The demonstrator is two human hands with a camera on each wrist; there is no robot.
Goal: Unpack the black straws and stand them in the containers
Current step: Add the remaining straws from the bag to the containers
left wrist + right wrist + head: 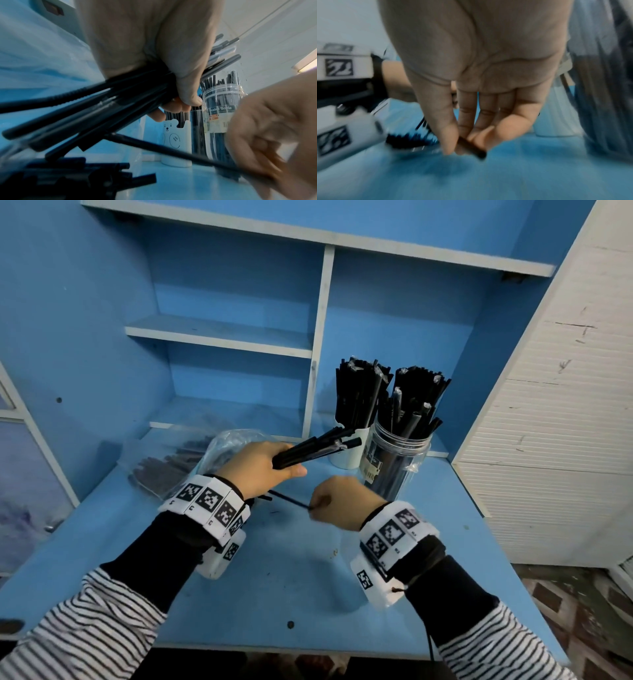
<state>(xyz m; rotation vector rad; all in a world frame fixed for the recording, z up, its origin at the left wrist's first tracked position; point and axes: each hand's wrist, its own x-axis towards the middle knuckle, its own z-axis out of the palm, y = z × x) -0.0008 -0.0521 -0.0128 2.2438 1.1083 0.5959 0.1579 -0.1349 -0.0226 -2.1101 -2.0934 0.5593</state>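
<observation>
Head view: both hands over the blue desk (274,570), striped sleeves low in shot.
Left hand (263,465): fingers wrapped tight round a bundle (317,448) of black straws, tips pointing towards the containers.
Left wrist view: thumb (186,75) clamped across the bundle, fingers curled beneath it.
Right hand (339,501): thumb and fingertips pinched on one end of a single straw (289,499), which runs left, low over the desk.
Right wrist view: blurred, but that pinch shows plainly, straw end poking out past the fingertips.
Jar (394,463): clear, upright, packed with straws, back right.
Cup (349,455): white, just left of the jar, also full.
Bag (171,467): clear plastic, more straws inside, lying left of the hands.
</observation>
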